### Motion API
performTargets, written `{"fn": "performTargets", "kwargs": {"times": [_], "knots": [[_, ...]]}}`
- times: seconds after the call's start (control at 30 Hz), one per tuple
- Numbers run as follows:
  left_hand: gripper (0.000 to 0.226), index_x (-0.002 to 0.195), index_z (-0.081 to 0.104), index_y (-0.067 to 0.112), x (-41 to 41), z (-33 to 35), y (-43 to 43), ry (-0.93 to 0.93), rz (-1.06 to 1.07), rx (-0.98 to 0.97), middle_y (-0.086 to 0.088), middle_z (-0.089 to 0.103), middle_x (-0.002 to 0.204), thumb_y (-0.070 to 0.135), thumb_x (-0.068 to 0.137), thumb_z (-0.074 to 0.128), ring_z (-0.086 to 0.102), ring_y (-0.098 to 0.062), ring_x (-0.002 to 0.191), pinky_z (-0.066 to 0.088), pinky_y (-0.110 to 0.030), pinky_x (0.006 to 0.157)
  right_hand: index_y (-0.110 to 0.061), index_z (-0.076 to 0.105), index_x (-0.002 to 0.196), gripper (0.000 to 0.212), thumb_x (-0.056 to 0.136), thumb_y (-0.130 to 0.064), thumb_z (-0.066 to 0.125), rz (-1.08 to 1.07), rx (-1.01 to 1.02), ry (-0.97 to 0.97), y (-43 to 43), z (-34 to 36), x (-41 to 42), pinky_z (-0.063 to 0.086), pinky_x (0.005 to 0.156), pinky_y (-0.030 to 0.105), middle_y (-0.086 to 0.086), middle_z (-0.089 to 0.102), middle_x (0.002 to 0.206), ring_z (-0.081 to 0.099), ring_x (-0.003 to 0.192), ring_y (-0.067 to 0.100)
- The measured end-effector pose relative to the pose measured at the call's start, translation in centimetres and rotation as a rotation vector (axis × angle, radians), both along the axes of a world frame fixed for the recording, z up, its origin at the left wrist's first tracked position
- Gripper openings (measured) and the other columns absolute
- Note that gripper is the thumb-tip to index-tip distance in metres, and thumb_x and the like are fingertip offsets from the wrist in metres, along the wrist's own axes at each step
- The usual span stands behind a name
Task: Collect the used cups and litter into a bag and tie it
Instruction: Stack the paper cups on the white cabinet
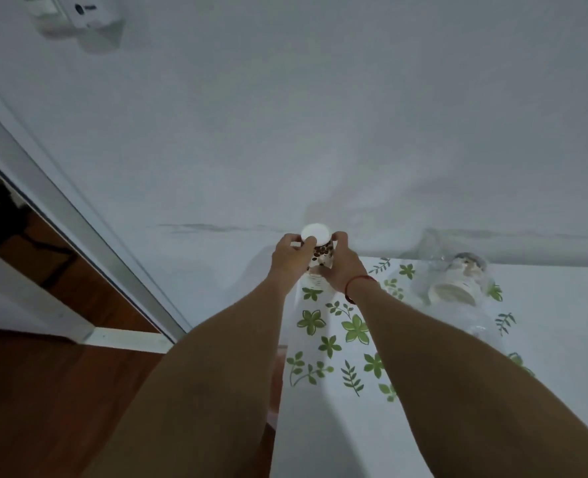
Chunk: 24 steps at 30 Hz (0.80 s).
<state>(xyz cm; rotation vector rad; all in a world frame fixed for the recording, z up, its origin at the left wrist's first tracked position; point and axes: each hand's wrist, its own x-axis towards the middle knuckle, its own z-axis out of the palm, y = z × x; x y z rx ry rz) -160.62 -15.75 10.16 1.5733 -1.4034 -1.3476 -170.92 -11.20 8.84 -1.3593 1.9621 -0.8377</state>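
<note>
Both my hands hold a paper cup (pixel 321 248) printed with brown coffee beans, turned bottom up, at the table's far left corner. My left hand (pixel 291 258) grips its left side and my right hand (pixel 342 267) its right side. Under it a second cup shows partly between my palms, so the upper cup seems nested over it. To the right a clear plastic bag (pixel 458 281) lies on the table with a cup (pixel 453 291) inside, its mouth facing me.
The table (pixel 406 426) has a white cloth with green leaf and flower prints and stands against a white wall. Its left edge drops to a brown wooden floor (pixel 44 391). A white door frame (pixel 79 215) runs diagonally at the left.
</note>
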Motion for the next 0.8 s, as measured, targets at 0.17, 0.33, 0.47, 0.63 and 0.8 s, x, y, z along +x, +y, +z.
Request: {"fn": "performTargets", "kwargs": {"times": [0.17,0.33,0.47,0.63,0.8], "knots": [[0.055,0.121,0.054,0.009,0.4,0.9,1.0,-0.276,0.065,-0.161,-0.007,0.061,0.118,0.054,0.089,0.056,0.062,-0.025,0.104,0.048,-0.034,0.086,-0.008,0.031,0.139,0.056,0.092,-0.018,0.059,-0.07,0.082,0.03,1.6,1.9,0.5,0.047,0.096,0.04,0.019,0.053,0.131,0.055,0.118,0.034],[0.048,0.101,0.062,0.001,-0.2,0.9,4.1,-0.299,0.022,-0.218,-0.015,0.068,0.101,0.046,0.094,0.046,0.066,-0.033,0.091,0.05,-0.035,0.072,-0.002,0.063,0.115,0.029,0.094,-0.019,0.054,-0.211,0.093,0.113,7.2,3.2,-1.1,0.046,0.09,0.029,0.013,0.063,0.122,0.06,0.112,0.029],[0.043,0.1,0.062,0.001,-2.3,0.9,6.9,-0.292,-0.153,-0.212,-0.015,0.069,0.099,0.039,0.095,0.045,0.066,-0.034,0.092,0.051,-0.036,0.074,-0.003,0.072,0.096,0.025,0.093,-0.02,0.054,-0.328,0.069,0.095,12.0,3.1,-2.6,0.051,0.091,0.032,0.014,0.07,0.107,0.065,0.104,0.028],[0.039,0.06,0.036,0.017,-6.2,0.3,9.9,-0.285,-0.328,-0.205,-0.001,0.043,0.06,0.032,0.094,0.046,0.049,-0.024,0.059,0.04,-0.03,0.06,-0.002,0.049,0.057,0.036,0.092,-0.01,0.046,-0.443,0.158,0.175,16.1,2.9,-4.9,0.039,0.053,0.025,0.011,0.051,0.064,0.05,0.066,0.025],[0.037,0.061,0.041,0.015,-10.4,-0.7,10.5,-0.289,-0.393,-0.185,0.0,0.047,0.061,0.031,0.094,0.048,0.05,-0.024,0.061,0.043,-0.03,0.063,-0.003,0.054,0.056,0.033,0.086,-0.015,0.046,-0.479,0.181,0.141,16.9,2.5,-7.9,0.031,0.041,0.021,0.01,0.063,0.062,0.042,0.044,0.016]]}}
